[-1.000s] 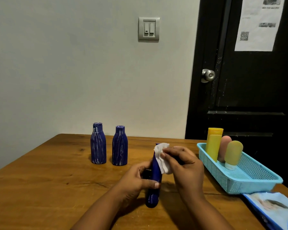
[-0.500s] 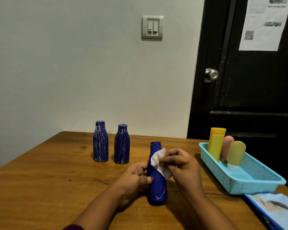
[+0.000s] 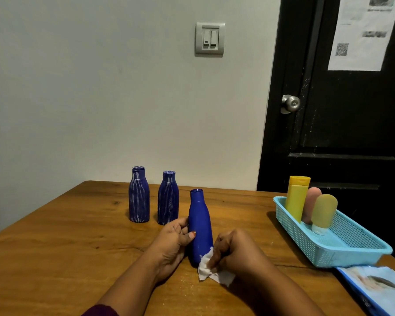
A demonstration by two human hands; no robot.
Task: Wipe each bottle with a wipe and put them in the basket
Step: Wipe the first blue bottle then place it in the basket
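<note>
left hand (image 3: 171,242) curled round plain blue bottle (image 3: 200,224), upright on table (image 3: 66,236). right hand (image 3: 235,252) pinches white wipe (image 3: 211,270) against bottle's lower side. left streaked bottle (image 3: 139,197) and right streaked bottle (image 3: 168,199) stand just behind. basket (image 3: 306,242) at right holds yellow tube (image 3: 297,199), pink bottle (image 3: 311,201), olive bottle (image 3: 323,210).

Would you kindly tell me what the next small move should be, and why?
Probably the left hand lifts the plain dark-blue plastic bottle toward the light-blue mesh basket: it looks streak-free, and the white wipe in the right hand is at its base.
</note>
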